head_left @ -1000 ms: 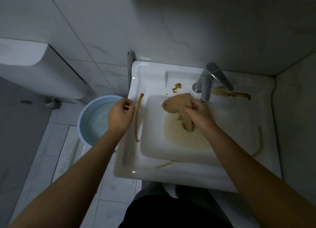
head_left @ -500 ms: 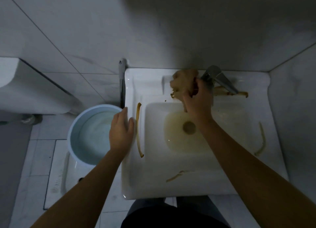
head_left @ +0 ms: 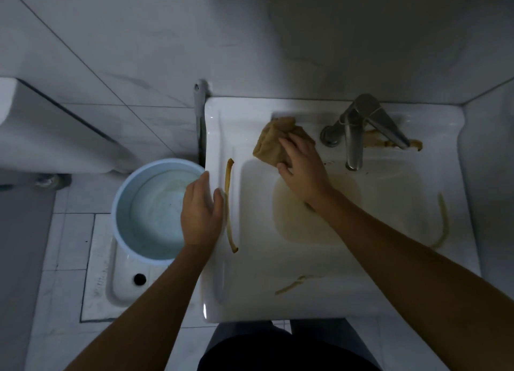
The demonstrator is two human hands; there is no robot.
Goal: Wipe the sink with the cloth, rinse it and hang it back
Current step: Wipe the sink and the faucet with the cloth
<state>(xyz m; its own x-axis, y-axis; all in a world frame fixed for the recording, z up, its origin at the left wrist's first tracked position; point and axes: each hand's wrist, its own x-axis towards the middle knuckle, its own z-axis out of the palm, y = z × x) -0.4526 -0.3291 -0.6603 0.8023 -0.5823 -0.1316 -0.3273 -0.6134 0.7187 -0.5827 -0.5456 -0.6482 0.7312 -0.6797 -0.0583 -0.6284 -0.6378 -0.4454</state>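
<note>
White sink (head_left: 361, 295): right hand (head_left: 303, 166) grips cloth (head_left: 274, 142), left hand (head_left: 201, 212) flat, empty.

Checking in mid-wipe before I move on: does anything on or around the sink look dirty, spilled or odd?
Yes. Brown streaks mark the sink: a long one on the left rim, one on the right, one at the front, and a smear behind the faucet. Murky yellowish water pools in the basin. The right hand presses the cloth onto the back ledge.
</note>
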